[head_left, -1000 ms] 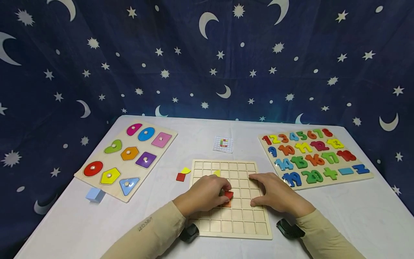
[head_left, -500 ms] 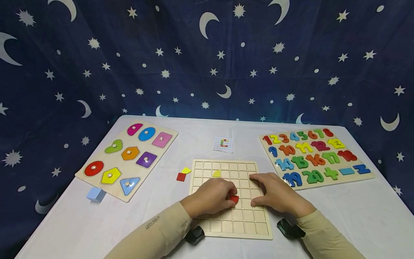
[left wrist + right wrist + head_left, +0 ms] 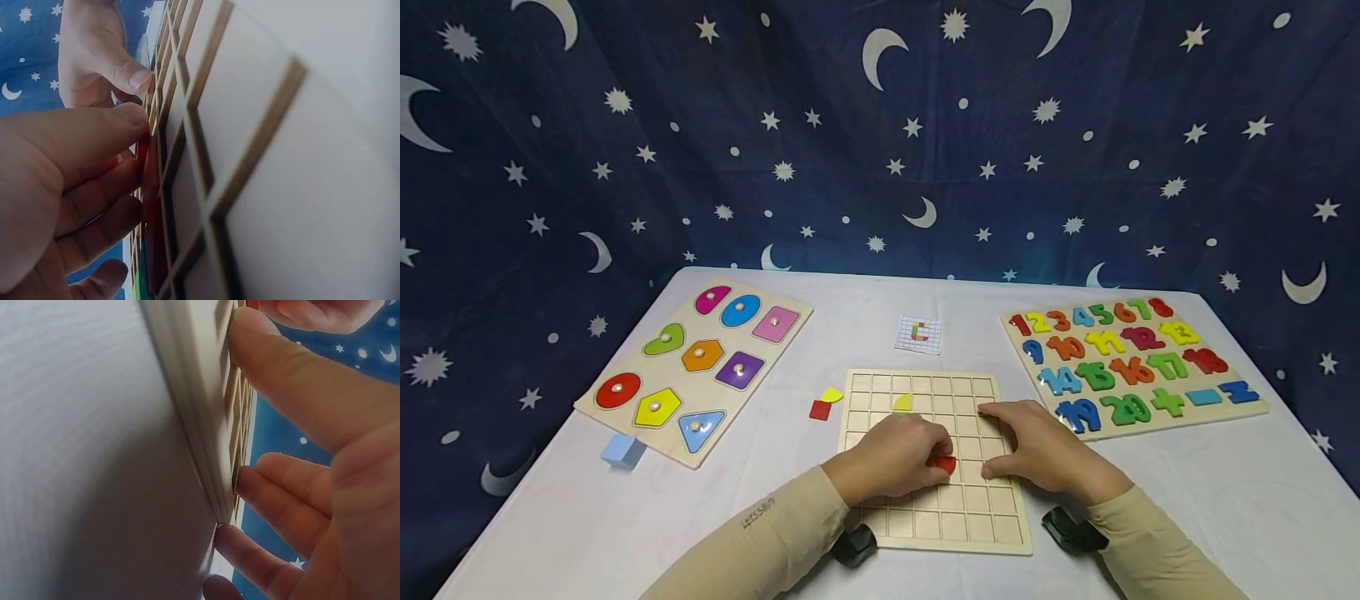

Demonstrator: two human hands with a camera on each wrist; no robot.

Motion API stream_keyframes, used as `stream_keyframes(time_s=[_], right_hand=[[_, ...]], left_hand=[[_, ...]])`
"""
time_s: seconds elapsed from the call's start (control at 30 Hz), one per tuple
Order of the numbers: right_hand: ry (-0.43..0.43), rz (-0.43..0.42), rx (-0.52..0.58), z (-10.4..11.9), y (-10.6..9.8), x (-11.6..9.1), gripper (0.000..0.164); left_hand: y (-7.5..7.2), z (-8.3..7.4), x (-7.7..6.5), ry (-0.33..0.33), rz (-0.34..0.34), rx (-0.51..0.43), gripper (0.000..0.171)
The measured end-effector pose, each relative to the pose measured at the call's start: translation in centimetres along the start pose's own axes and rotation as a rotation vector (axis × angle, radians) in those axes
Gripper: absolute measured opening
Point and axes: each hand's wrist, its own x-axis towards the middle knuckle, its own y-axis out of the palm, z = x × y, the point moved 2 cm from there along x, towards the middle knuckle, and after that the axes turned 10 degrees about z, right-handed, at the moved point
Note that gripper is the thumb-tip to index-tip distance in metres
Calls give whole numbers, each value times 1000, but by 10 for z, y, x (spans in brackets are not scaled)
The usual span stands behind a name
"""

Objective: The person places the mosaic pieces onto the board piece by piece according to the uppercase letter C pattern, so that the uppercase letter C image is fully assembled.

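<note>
My left hand (image 3: 898, 454) pinches a red quarter-circle tile (image 3: 946, 464) between thumb and fingers, low over the middle of a wooden grid board (image 3: 955, 542). In the left wrist view the red tile lies at the grid's surface, beside an orange tile (image 3: 151, 165); a dark red tile (image 3: 155, 250) and a green one (image 3: 141, 278) lie further along. A yellow quarter-circle tile (image 3: 902, 402) sits in the board's upper part, tiles below it hidden by my left hand. My right hand (image 3: 1041, 446) rests on the board's right edge, fingers spread and holding nothing.
Left of the board lie a yellow tile (image 3: 832, 394) and a red square tile (image 3: 820, 410). Behind it is a pattern card (image 3: 918, 334). A shape puzzle (image 3: 677, 383) and blue block (image 3: 622, 452) stand left, a number puzzle (image 3: 1120, 367) right.
My left hand has moved right and slightly toward me with the red quarter-circle tile, uncovering the yellow tile on the board. My right hand has stayed in place.
</note>
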Motion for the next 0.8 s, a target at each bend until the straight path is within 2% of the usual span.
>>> stream_keyframes(time_s=[0.2,0.8], right_hand=[[-10,-2,-7,-1,0,0,84],[-11,-4,-8,-2,0,0,84]], left_hand=[[0,0,1,-8,4,-7,19],[-1,-2,1,0,14,0,16]])
